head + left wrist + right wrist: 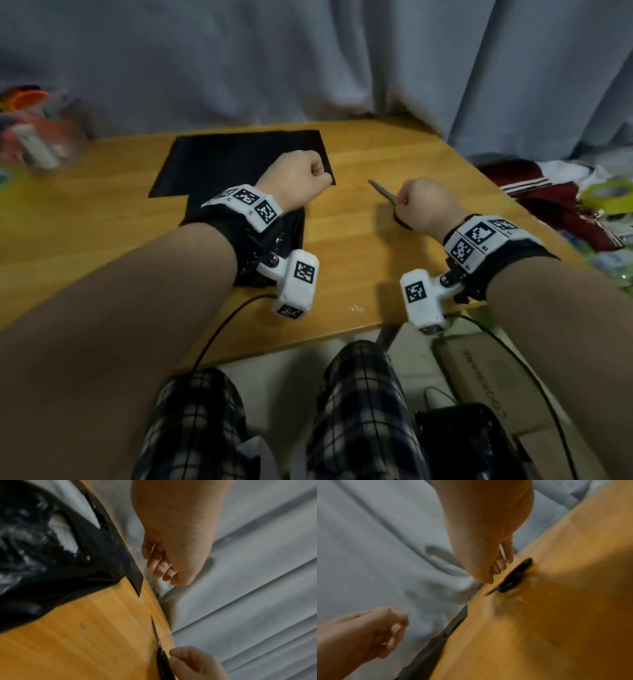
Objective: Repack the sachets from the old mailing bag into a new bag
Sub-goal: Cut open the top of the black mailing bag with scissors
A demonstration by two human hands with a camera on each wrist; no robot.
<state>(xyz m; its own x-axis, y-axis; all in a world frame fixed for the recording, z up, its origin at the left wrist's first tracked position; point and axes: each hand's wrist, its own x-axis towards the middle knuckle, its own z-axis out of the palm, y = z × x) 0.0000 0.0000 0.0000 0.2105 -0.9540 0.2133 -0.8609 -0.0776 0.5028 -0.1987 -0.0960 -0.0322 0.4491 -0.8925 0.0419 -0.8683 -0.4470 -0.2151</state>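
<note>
Two black mailing bags lie on the wooden table (346, 260). One is flat (239, 154), at the far side. The other is bulged and glossy (34, 550), and in the head view it sits under my left wrist (294, 233). No sachets show. My left hand (301, 176) hovers over the flat bag's near right corner (136, 582), its fingers (159, 568) curled and holding nothing. Scissors (383, 191) lie on the table to the right, handles black (515, 577). My right hand (423, 204) is right above the handles, fingers (499, 566) loosely curled, with a gap to the scissors.
A grey curtain (308, 68) hangs behind the table. Blurred clutter with an orange lid (34, 137) stands at the far left. Off the right edge lie a red garment (561, 205) and a yellow-green tape roll (608, 196). A cardboard box (479, 373) sits on the floor.
</note>
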